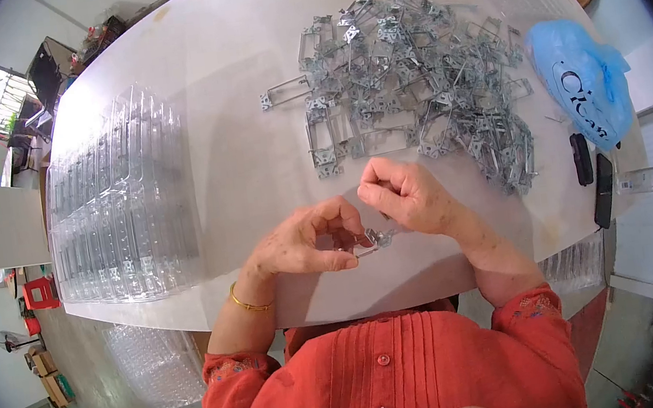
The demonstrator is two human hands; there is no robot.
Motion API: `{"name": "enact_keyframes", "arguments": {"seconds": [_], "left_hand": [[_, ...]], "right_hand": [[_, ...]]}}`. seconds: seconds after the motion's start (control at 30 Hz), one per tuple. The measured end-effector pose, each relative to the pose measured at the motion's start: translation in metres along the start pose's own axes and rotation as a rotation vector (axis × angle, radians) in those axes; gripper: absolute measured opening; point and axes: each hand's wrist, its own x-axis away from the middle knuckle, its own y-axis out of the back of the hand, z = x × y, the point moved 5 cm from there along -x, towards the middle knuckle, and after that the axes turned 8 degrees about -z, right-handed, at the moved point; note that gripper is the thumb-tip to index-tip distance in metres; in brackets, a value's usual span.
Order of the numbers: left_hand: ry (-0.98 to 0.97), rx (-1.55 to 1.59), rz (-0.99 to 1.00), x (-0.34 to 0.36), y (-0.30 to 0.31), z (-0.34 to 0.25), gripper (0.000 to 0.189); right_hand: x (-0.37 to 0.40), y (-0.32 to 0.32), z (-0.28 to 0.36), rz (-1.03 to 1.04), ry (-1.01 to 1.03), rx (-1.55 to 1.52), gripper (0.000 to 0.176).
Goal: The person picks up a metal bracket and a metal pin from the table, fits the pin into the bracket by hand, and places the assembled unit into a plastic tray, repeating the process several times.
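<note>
A strip of bare white worktop (223, 127) runs from its far edge toward the near edge, between the stacked clear plastic trays (121, 221) on the left and the tangled heap of grey metal brackets (417, 79), wide enough for either hand to pass. That heap blocks the middle and right of the far side. Beyond it, a blue plastic bag (582, 83) and a black oblong case (581, 159) obstruct the right edge.

Bright window glare, curved edges
</note>
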Motion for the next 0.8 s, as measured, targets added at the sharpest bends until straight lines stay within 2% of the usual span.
{"name": "enact_keyframes", "arguments": {"seconds": [0.07,0.1,0.17,0.3,0.37,0.5,0.63,0.7,0.77,0.8], "left_hand": [[-0.039,-0.039,0.053,-0.001,-0.004,0.001,0.036],[-0.038,-0.037,0.052,-0.001,-0.004,0.000,0.036],[-0.009,0.297,-0.057,-0.001,0.000,-0.006,0.037],[-0.126,0.389,-0.174,-0.007,0.021,0.001,0.042],[-0.126,0.407,-0.185,-0.006,0.020,-0.002,0.039],[-0.099,0.411,-0.173,-0.006,0.021,0.000,0.039],[-0.100,0.392,-0.166,-0.007,0.019,0.000,0.040],[-0.127,0.378,-0.219,-0.007,0.021,0.001,0.049],[-0.133,0.372,-0.220,-0.008,0.020,0.000,0.050],[-0.140,0.367,-0.225,-0.008,0.019,-0.001,0.051]], "right_hand": [[-0.003,0.006,0.002,-0.142,0.119,-0.013,0.016],[-0.003,0.007,0.005,-0.141,0.117,-0.013,0.016],[-0.001,0.016,0.008,-0.260,-0.047,-0.264,0.012],[0.003,0.019,0.016,-0.297,0.010,-0.378,0.010],[0.006,0.016,0.021,-0.282,0.154,-0.377,0.008],[0.008,0.009,0.020,-0.287,0.220,-0.376,0.009],[0.010,0.006,0.018,-0.283,0.329,-0.259,0.011],[0.009,0.005,0.016,-0.293,0.347,-0.214,0.012],[0.010,0.005,0.022,-0.370,0.544,0.030,0.013],[0.011,0.005,0.024,-0.371,0.543,0.032,0.013]]}}
